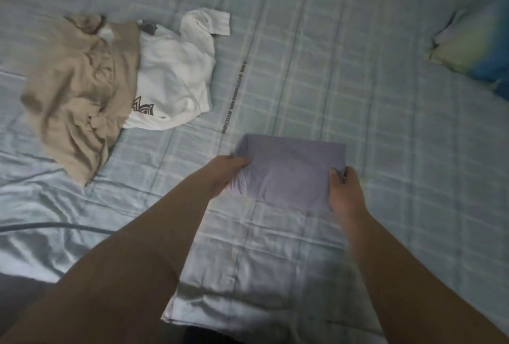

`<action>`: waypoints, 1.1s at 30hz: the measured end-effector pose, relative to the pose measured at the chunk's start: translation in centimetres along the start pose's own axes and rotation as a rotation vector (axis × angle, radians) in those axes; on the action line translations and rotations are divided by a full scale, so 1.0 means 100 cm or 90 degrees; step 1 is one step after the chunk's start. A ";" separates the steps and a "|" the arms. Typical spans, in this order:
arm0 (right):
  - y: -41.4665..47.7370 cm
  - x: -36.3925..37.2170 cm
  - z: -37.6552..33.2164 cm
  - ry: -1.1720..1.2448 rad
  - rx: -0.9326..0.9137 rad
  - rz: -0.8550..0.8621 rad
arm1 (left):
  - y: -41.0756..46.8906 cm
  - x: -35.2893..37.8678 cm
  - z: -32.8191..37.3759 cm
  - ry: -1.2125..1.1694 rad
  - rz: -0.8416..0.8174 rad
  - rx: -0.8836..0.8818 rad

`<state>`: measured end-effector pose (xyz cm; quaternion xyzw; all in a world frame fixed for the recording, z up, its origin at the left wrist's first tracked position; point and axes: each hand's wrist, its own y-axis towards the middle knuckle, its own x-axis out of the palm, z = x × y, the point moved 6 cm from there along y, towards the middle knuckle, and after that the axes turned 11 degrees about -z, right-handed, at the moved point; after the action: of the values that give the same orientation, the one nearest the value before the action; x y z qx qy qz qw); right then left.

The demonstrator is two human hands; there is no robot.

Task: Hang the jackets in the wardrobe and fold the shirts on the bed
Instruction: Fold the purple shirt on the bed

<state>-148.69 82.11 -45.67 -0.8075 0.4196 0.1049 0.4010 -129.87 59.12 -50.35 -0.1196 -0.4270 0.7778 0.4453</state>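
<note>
Left hand: fingers curled round the left edge of the folded lilac cotton shirt, thumb on top, cloth bunched slightly under the grip.
Right hand: pinches the shirt's right edge, thumb over the cloth, fingers hidden beneath.
Lilac shirt: a compact rectangle lying on the pale blue checked bed sheet, held between both hands; this shirt is the landmark for all places below.
Step in hand: judged to be the final fold or setting down of the lilac shirt. Keep both grips level, pull the edges lightly apart to remove the bunching at the left, and lower the rectangle flat before letting go.
Beige crumpled shirt: far left of the lilac shirt and beyond it, unfolded.
White printed T-shirt: left of and beyond the lilac shirt, touching the beige one, which partly overlaps it; unfolded.
Blue and yellow pillow: far right and beyond, well apart.
Bed edge: nearer the person than the lilac shirt, below the forearms.
Open room: bare sheet beyond and to the right of the lilac shirt.
</note>
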 end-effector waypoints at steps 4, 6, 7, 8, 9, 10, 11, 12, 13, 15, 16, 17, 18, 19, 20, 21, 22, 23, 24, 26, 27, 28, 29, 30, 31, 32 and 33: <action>-0.047 -0.033 -0.033 0.065 -0.089 -0.052 | -0.071 0.017 0.027 0.037 0.009 0.077; -0.078 -0.042 -0.056 0.116 -0.126 -0.099 | -0.118 0.019 0.039 0.036 0.021 0.112; -0.094 -0.046 -0.069 0.131 -0.146 -0.121 | -0.143 0.018 0.042 0.026 0.024 0.132; -0.111 -0.049 -0.083 0.139 -0.169 -0.144 | -0.171 0.017 0.047 0.007 0.030 0.157; -0.130 -0.050 -0.099 0.146 -0.194 -0.169 | -0.200 0.014 0.049 -0.013 0.048 0.182; -0.148 -0.050 -0.115 0.147 -0.216 -0.192 | -0.229 0.008 0.050 -0.039 0.080 0.201; -0.167 -0.048 -0.132 0.145 -0.242 -0.213 | -0.258 0.002 0.052 -0.061 0.116 0.228; -0.185 -0.044 -0.148 0.144 -0.264 -0.233 | -0.287 -0.006 0.053 -0.072 0.159 0.254; -0.203 -0.038 -0.161 0.144 -0.280 -0.253 | -0.317 -0.012 0.055 -0.074 0.199 0.286; -0.236 -0.021 -0.187 0.131 -0.314 -0.297 | -0.372 -0.029 0.052 -0.093 0.278 0.339; -0.251 -0.010 -0.197 0.127 -0.327 -0.320 | -0.396 -0.039 0.047 -0.101 0.316 0.356; -0.266 0.000 -0.209 0.123 -0.341 -0.339 | -0.420 -0.047 0.042 -0.105 0.355 0.369; -0.280 0.012 -0.221 0.115 -0.359 -0.359 | -0.442 -0.057 0.036 -0.107 0.392 0.380; -0.294 0.024 -0.232 0.100 -0.375 -0.383 | -0.463 -0.066 0.028 -0.113 0.429 0.386; -0.308 0.038 -0.242 0.083 -0.390 -0.411 | -0.481 -0.076 0.019 -0.125 0.462 0.390; -0.322 0.052 -0.252 0.071 -0.402 -0.442 | -0.501 -0.083 0.009 -0.139 0.490 0.397; -0.336 0.066 -0.261 0.061 -0.415 -0.474 | -0.518 -0.094 -0.002 -0.156 0.517 0.405; -0.350 0.080 -0.271 0.050 -0.434 -0.506 | -0.538 -0.101 -0.010 -0.174 0.538 0.423; -0.365 0.095 -0.281 0.038 -0.453 -0.540 | -0.557 -0.110 -0.020 -0.191 0.559 0.442; -0.394 0.129 -0.296 0.023 -0.473 -0.599 | -0.596 -0.129 -0.041 -0.210 0.598 0.474; -0.410 0.148 -0.302 0.022 -0.477 -0.631 | -0.617 -0.139 -0.053 -0.220 0.622 0.482; -0.426 0.167 -0.307 0.023 -0.478 -0.665 | -0.638 -0.148 -0.066 -0.227 0.649 0.489; -0.443 0.187 -0.311 0.022 -0.480 -0.700 | -0.658 -0.158 -0.080 -0.233 0.682 0.496; -0.461 0.208 -0.315 0.011 -0.488 -0.727 | -0.677 -0.168 -0.095 -0.247 0.720 0.499; -0.480 0.229 -0.319 -0.005 -0.498 -0.752 | -0.694 -0.178 -0.111 -0.266 0.759 0.503; -0.500 0.251 -0.322 -0.022 -0.506 -0.776 | -0.709 -0.188 -0.128 -0.300 0.795 0.509; -0.521 0.274 -0.326 -0.037 -0.516 -0.802 | -0.724 -0.198 -0.143 -0.341 0.827 0.524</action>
<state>-97.32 58.87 -9.01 -0.9763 -0.2043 0.0228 0.0673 -67.61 68.70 -7.05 0.0202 -0.0442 0.9777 -0.2041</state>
